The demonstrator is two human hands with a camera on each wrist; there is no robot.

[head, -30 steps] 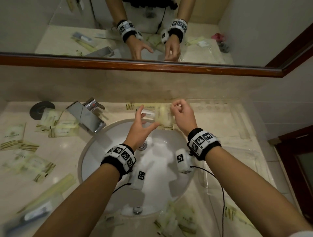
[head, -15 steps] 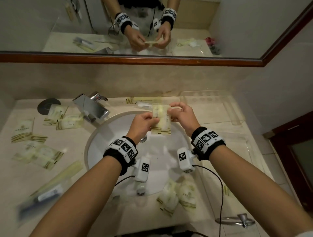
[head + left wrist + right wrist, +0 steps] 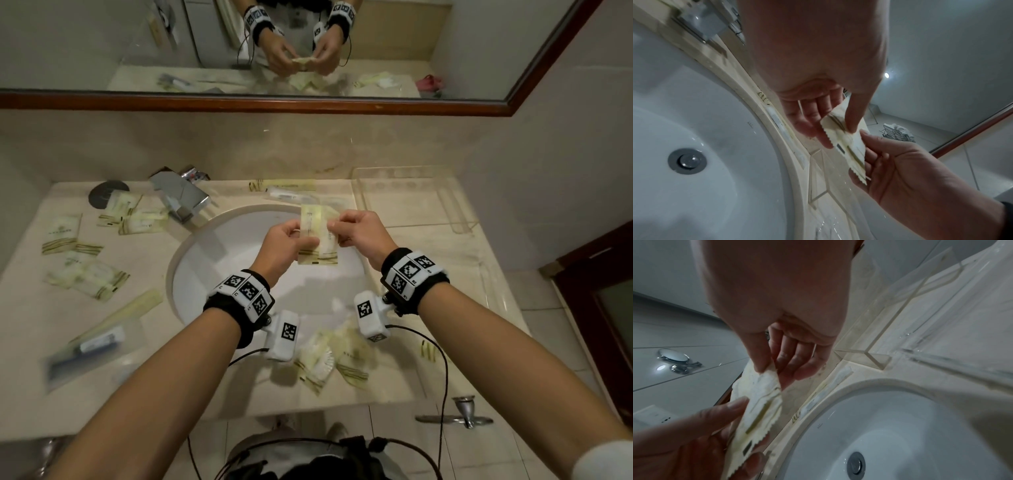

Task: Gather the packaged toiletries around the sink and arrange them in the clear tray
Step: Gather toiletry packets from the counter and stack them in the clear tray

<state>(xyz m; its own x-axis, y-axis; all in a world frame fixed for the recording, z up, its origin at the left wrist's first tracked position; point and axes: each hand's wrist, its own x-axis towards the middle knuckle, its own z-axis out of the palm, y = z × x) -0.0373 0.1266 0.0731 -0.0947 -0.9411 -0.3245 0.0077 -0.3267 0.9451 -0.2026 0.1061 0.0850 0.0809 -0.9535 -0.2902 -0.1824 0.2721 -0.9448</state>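
Both hands hold a pale yellow toiletry packet [image 3: 317, 236] [image 3: 846, 142] [image 3: 758, 404] above the far side of the white sink [image 3: 219, 260]. My left hand [image 3: 291, 240] pinches its left edge between thumb and fingers. My right hand [image 3: 349, 229] pinches its right edge. More than one flat packet seems stacked in the grip. The clear tray [image 3: 411, 195] [image 3: 865, 353] stands on the counter at the back right, just right of my right hand. Several more packets [image 3: 85, 277] lie on the counter left of the sink.
A chrome faucet [image 3: 181, 198] stands at the sink's back left. Two packets [image 3: 329, 359] lie at the sink's front edge, a long sleeve [image 3: 284, 186] behind it, and a bagged toothbrush kit [image 3: 96, 342] at front left. A mirror hangs above.
My left hand has closed onto the packet that my right hand lifted from behind the sink. Both hands have drawn it toward me, over the basin.
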